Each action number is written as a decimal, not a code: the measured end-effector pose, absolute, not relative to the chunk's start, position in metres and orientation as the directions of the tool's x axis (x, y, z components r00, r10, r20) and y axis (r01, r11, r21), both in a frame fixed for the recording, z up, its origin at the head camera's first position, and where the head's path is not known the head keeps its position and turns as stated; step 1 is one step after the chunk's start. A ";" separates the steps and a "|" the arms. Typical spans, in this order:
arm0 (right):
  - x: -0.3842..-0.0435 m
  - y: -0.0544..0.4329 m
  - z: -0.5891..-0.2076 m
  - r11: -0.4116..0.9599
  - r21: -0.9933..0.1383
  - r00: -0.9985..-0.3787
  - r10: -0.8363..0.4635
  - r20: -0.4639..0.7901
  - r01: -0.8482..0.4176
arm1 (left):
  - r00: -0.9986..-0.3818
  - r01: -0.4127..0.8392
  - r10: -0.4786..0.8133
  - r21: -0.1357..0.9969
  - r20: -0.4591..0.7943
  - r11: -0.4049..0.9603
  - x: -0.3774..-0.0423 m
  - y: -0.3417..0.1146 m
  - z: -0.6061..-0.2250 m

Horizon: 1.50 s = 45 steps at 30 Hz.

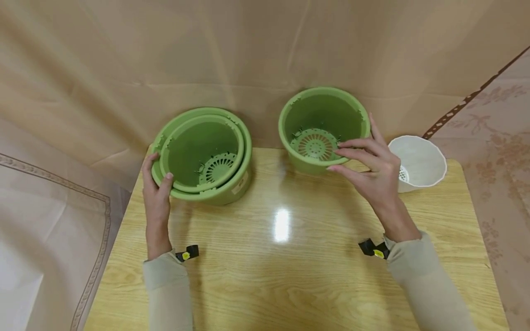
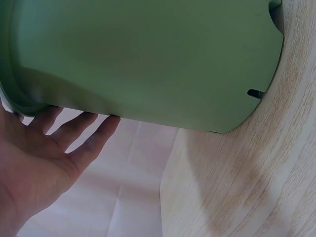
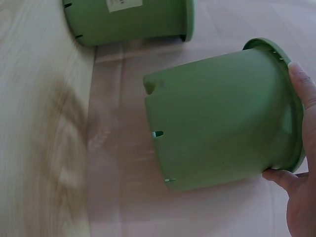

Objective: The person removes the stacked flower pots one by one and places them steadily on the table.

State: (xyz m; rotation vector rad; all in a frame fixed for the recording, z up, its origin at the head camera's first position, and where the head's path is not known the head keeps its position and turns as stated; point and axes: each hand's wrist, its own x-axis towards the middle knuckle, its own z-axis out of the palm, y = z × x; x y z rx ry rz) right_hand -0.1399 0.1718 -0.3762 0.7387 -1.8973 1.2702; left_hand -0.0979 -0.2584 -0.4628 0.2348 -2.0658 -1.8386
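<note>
A large green plastic flower pot (image 1: 225,197) stands at the left back of the table, with a smaller green pot (image 1: 186,151) nested inside it. My left hand (image 1: 157,202) grips the large pot's left rim, thumb over the edge and fingers against the outer wall, as the left wrist view shows. Another green pot (image 1: 323,108), its base slotted, is off the table at the back edge. My right hand (image 1: 378,170) holds this one by its right rim; in the right wrist view it appears tilted, its base (image 3: 158,136) free of the tabletop.
A white pot (image 1: 422,161) with a scalloped rim sits at the back right, just beyond my right hand. Beige cloth (image 1: 265,50) hangs close behind the wooden table (image 1: 273,285). A label (image 3: 124,5) shows on the large pot's side.
</note>
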 end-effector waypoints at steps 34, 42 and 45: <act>-0.132 0.216 -0.424 0.454 -0.510 -0.598 -0.067 0.798 -0.731 | -0.922 0.128 -0.349 0.982 0.169 0.137 -0.097 -0.257 -0.466; -0.140 0.242 -0.459 0.518 -0.506 -0.645 -0.122 0.755 -0.690 | -0.921 0.133 -0.349 0.981 0.175 0.143 -0.097 -0.258 -0.465; -0.140 0.248 -0.466 0.526 -0.510 -0.662 -0.142 0.736 -0.681 | -0.920 0.129 -0.352 0.981 0.173 0.145 -0.097 -0.259 -0.465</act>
